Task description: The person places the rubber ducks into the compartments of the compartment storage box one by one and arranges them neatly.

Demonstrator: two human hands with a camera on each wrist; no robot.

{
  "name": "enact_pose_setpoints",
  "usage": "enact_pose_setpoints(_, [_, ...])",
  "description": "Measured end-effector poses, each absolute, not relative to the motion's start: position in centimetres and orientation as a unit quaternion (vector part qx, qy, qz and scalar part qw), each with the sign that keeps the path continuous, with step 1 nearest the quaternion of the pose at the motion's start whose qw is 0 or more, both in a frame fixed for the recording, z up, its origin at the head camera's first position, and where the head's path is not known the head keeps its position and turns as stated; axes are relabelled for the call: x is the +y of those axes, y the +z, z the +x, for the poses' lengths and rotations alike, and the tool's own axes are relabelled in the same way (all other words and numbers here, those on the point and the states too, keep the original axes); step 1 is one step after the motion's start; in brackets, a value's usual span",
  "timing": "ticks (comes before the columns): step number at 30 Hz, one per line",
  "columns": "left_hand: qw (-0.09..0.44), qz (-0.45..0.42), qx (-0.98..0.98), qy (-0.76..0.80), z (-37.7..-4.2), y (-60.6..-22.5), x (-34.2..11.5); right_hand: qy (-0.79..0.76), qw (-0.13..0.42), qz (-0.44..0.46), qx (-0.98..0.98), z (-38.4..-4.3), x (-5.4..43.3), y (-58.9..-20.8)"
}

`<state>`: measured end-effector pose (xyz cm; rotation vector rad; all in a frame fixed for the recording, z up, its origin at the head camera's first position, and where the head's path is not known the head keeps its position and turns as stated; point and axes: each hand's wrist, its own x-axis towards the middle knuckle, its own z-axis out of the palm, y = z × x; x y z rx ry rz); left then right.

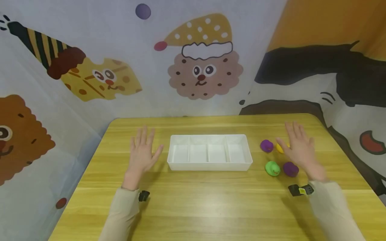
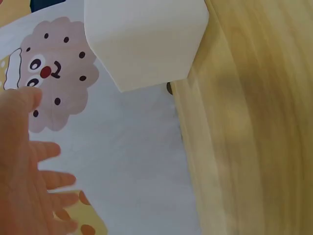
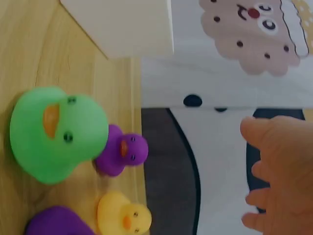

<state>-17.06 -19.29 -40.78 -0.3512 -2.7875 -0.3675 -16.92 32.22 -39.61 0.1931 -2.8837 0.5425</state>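
Ducks of soft, rounded rubber sit in a loose cluster beneath and just left of the right hand [image 1: 301,150]: a green duck [image 1: 272,168] with an orange beak, a purple duck [image 1: 266,146] beyond it, a second purple duck [image 1: 291,169] just by the heel of the palm, and a yellow duck [image 1: 279,148] partly hidden under the fingers. In the right wrist view the green duck [image 3: 56,132], the small purple duck [image 3: 122,155] and the yellow duck [image 3: 123,215] all show their beaks and eyes towards the camera. The right hand hovers above them, palm down, its grip wide with fingers straight and spread, holding nothing; whether it touches the yellow duck cannot be told.

Further left of that hand lies a white plastic tray [image 1: 210,165], smooth and rectangular, split by thin walls into four compartments, its long axis running left to right between the two hands. The left hand [image 1: 141,152] is just beside the tray's left end, palm down, fingers straight and splayed, grip wide and holding nothing. Both forearms wear beige sleeves, each with a small dark camera at the wrist. Everything rests on a yellow wood-grain desk [image 1: 193,207], backed by a cartoon-printed cloth [image 1: 205,67].
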Motion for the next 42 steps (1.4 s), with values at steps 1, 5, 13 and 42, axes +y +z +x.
enact_pose_setpoints(1, [0.159,-0.133,-0.968,-0.144,-17.0,-40.9,-19.3,0.195,0.111,0.075,-0.972,-17.1,32.6,-39.8])
enact_pose_setpoints(5, [0.184,-0.183,-0.945,-0.196,-16.9,-41.4,-19.1,0.24,0.141,0.106,-0.955,-17.8,34.2,-40.7])
enact_pose_setpoints(13, [0.175,-0.222,-0.915,-0.287,-16.7,-42.6,-18.5,0.3,0.078,0.104,-0.945,-18.7,36.9,-42.3])
enact_pose_setpoints(42, [0.074,-0.227,-0.856,-0.459,-16.8,-45.3,-16.6,0.383,-0.034,0.085,-0.919,-19.9,38.7,-45.0])
